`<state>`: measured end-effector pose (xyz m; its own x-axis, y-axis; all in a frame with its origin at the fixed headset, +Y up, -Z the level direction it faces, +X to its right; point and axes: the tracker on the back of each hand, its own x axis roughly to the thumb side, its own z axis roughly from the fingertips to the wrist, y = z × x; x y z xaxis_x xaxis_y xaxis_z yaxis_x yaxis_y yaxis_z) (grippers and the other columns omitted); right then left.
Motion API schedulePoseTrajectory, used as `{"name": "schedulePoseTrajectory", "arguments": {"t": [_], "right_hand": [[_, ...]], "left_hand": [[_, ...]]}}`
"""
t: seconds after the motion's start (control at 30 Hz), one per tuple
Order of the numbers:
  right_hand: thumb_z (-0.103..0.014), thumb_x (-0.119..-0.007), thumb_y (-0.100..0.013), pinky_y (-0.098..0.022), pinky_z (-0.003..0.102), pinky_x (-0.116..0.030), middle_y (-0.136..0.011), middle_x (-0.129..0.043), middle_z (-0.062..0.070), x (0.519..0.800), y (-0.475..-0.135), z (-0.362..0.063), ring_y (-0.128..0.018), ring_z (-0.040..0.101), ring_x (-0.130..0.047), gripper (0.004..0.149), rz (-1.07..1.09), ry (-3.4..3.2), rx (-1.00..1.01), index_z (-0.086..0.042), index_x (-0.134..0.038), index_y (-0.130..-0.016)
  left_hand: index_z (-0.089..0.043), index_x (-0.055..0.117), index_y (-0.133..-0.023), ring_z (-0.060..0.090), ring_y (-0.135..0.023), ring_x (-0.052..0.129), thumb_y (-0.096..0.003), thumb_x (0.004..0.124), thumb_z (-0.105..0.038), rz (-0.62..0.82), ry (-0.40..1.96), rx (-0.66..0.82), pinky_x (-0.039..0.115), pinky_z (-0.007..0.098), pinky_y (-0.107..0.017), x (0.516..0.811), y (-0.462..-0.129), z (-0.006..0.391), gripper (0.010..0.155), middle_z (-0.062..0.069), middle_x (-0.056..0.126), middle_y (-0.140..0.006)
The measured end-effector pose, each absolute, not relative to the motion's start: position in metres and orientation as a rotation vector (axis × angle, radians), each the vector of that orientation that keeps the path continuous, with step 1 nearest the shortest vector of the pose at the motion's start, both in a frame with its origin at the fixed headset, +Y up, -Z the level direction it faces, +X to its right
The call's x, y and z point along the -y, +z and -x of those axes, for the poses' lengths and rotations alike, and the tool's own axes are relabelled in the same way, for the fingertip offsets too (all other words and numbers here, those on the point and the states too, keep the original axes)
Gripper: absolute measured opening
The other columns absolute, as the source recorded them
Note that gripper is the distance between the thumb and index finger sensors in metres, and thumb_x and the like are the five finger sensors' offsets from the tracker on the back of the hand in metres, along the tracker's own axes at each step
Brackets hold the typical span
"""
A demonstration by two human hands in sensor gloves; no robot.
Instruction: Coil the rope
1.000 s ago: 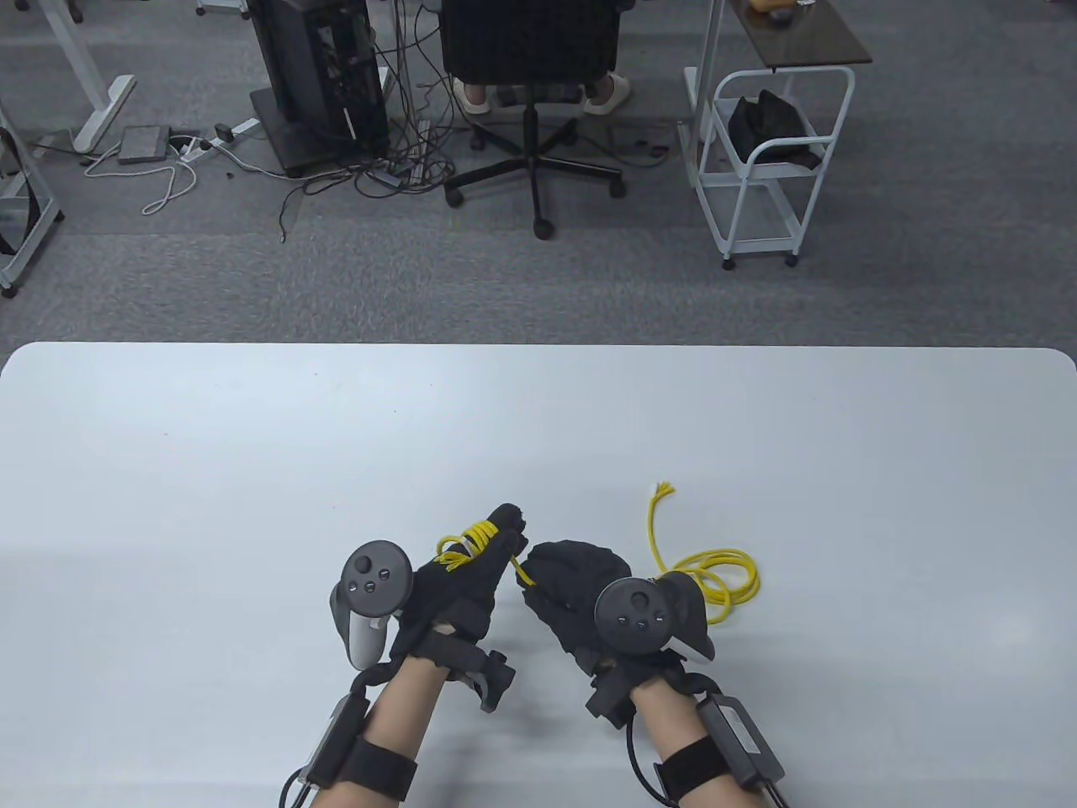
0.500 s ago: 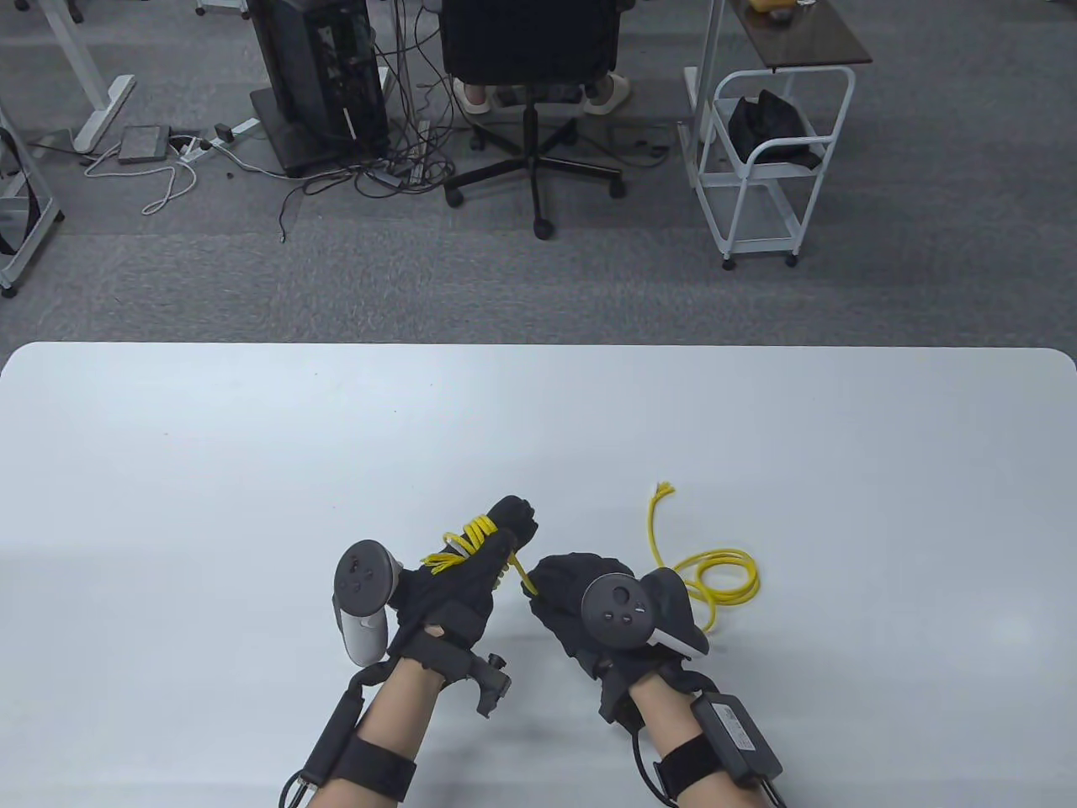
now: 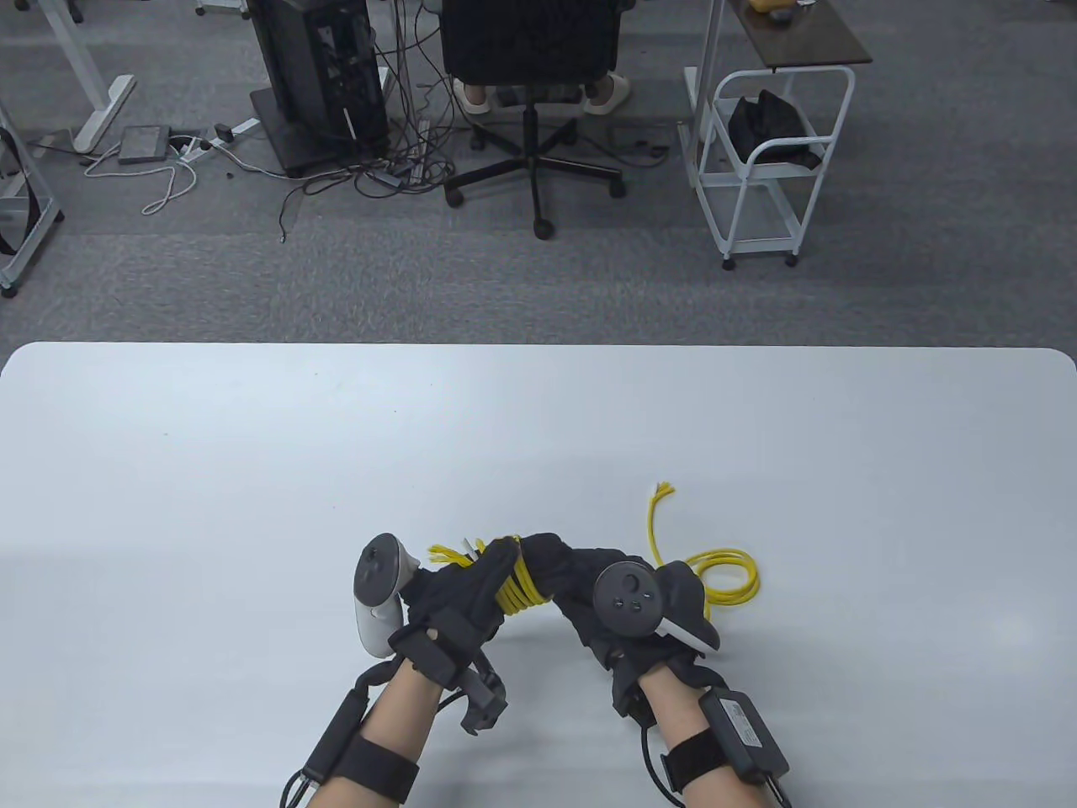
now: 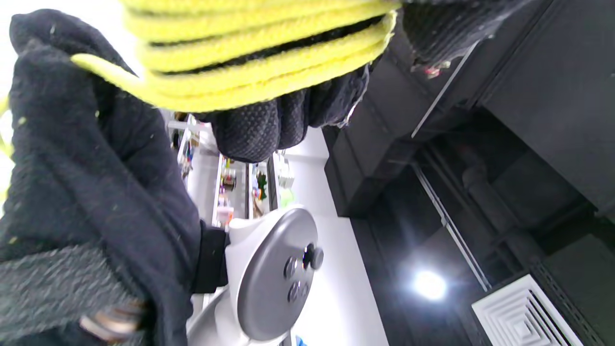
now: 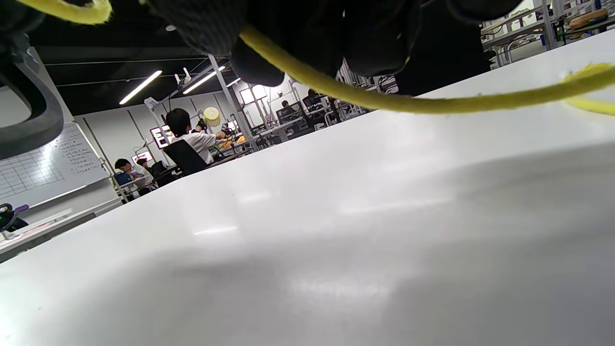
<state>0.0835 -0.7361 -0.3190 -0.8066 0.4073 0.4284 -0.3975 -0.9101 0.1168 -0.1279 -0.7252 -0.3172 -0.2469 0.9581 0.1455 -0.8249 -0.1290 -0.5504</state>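
Plainly one rope [image 3: 517,585], two hands [image 3: 458,593].

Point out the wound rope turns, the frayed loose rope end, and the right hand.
wound rope turns [image 3: 515,587], table view, middle of the yellow wraps around the left fingers
frayed loose rope end [image 3: 663,487], table view, splayed tip
right hand [image 3: 580,572], table view, back of the glove

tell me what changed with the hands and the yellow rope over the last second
The left hand rolled over and dropped toward the table, its rope wraps now facing the right hand, which slid left until its fingers met them; the taut strand between the hands is gone. Both hands kept their hold on the yellow rope. The loose loop and frayed end on the table stayed put.
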Motion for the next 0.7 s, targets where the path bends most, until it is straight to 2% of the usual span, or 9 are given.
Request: {"name": "schedulePoseTrajectory", "arguments": {"t": [0.13, 0.47, 0.7], "right_hand": [[-0.037, -0.07, -0.059, -0.065, 0.073, -0.051, -0.103, -0.071, 0.017, 0.735, -0.319, -0.086, -0.091, 0.048, -0.07, 0.042, -0.622, 2.643, -0.016, -0.017, -0.072, -0.095], [-0.037, -0.072, -0.058, -0.065, 0.073, -0.051, -0.103, -0.071, 0.016, 0.725, -0.321, -0.097, -0.091, 0.048, -0.07, 0.041, -0.566, 2.629, 0.071, -0.018, -0.072, -0.095], [-0.037, -0.073, -0.057, -0.065, 0.073, -0.051, -0.102, -0.072, 0.015, 0.717, -0.32, -0.103, -0.091, 0.048, -0.071, 0.04, -0.561, 2.558, 0.148, -0.019, -0.073, -0.093]], "left_hand": [[-0.019, 0.091, -0.092, 0.031, -0.073, 0.105, -0.0604, 0.053, -0.058, 0.398, 1.688, 0.68, 0.081, 0.039, -0.058, 0.73, -0.318, 0.121, 0.064, 0.016, 0.099, -0.092], [-0.016, 0.092, -0.091, 0.033, -0.068, 0.106, -0.0607, 0.049, -0.059, 0.618, 1.414, 0.701, 0.082, 0.04, -0.055, 0.736, -0.318, 0.112, 0.068, 0.019, 0.1, -0.089], [-0.015, 0.092, -0.093, 0.034, -0.069, 0.105, -0.0608, 0.047, -0.06, 0.666, 1.128, 0.664, 0.081, 0.04, -0.056, 0.739, -0.317, 0.107, 0.07, 0.02, 0.1, -0.091]]}}
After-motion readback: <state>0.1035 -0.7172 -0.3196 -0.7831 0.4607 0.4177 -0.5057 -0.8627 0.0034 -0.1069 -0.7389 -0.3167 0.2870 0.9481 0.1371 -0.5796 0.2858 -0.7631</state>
